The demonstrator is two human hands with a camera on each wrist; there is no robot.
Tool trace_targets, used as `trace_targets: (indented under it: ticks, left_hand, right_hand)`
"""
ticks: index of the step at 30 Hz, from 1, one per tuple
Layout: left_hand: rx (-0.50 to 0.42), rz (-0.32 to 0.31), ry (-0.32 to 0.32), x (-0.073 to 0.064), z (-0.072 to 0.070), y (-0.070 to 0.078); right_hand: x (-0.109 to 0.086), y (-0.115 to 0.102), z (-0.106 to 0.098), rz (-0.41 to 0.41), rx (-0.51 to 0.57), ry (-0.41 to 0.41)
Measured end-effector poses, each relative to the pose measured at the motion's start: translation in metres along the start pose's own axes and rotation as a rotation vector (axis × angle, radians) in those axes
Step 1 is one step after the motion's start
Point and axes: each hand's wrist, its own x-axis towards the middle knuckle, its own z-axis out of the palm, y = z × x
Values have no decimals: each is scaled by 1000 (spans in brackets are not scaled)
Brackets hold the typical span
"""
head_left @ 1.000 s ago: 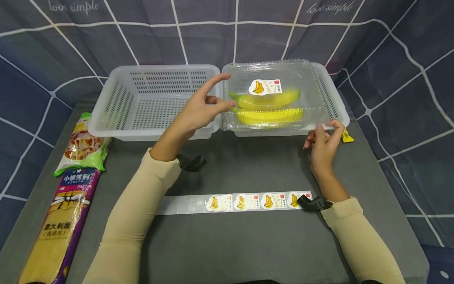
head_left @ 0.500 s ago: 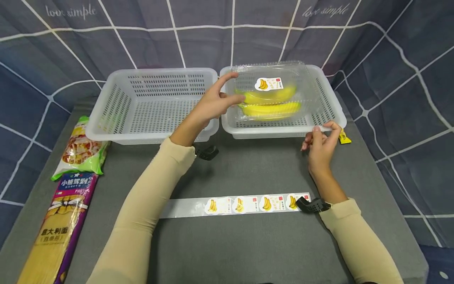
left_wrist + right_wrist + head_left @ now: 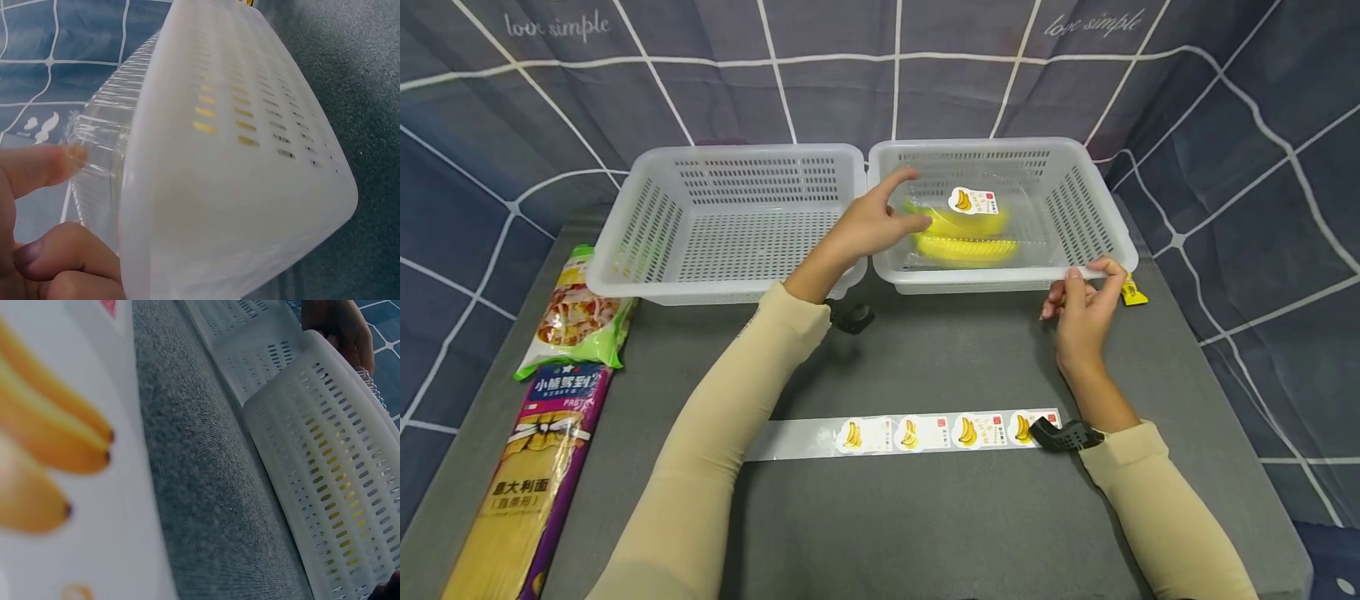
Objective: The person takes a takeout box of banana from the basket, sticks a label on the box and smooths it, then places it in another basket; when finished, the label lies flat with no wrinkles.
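A clear plastic clamshell box [image 3: 970, 239], holding yellow bananas [image 3: 970, 223] and bearing a banana label [image 3: 972, 201], lies inside the right white basket [image 3: 985, 282]. My left hand [image 3: 871, 223] reaches over that basket's left end and holds the box's left end, thumb nearer me and index finger farther off. In the left wrist view the clear box [image 3: 103, 134] rises past the basket rim, close against a fingertip. With thumb and index finger, my right hand [image 3: 1082, 308] pinches the basket's front rim near its right corner. The box's underside is hidden.
Left of it stands a second perforated white basket [image 3: 730, 242]. A strip of banana stickers [image 3: 917, 433] lies across the table under my left forearm. At the left edge are a green food bag [image 3: 576, 312] and a pasta pack [image 3: 531, 483]. A yellow packet [image 3: 1132, 289] peeks out at right.
My left hand has moved right and lowered the banana box from above the right basket's rim down into the basket. My right hand stays on the rim.
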Motion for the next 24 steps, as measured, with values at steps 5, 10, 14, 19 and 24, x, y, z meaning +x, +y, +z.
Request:
trace_targets:
  ticks: [5,10,14,19,24]
  left_hand:
    - [105,-14,-29,2,5,6]
    - [222,-15,-35,9,6,9]
    - [322,-25,-48,14,8,12]
    - [449,-54,-25,14,17,16]
    - [520,-24,93,12,23,14]
  right_hand:
    - [0,0,0,-13,-9,-10]
    - [1,-1,1,-2,3,-10]
    - [3,-1,0,-8,-3,-11]
    - [2,-2,-2,-12,-22,-18]
    - [1,-3,-1,9,3,-15]
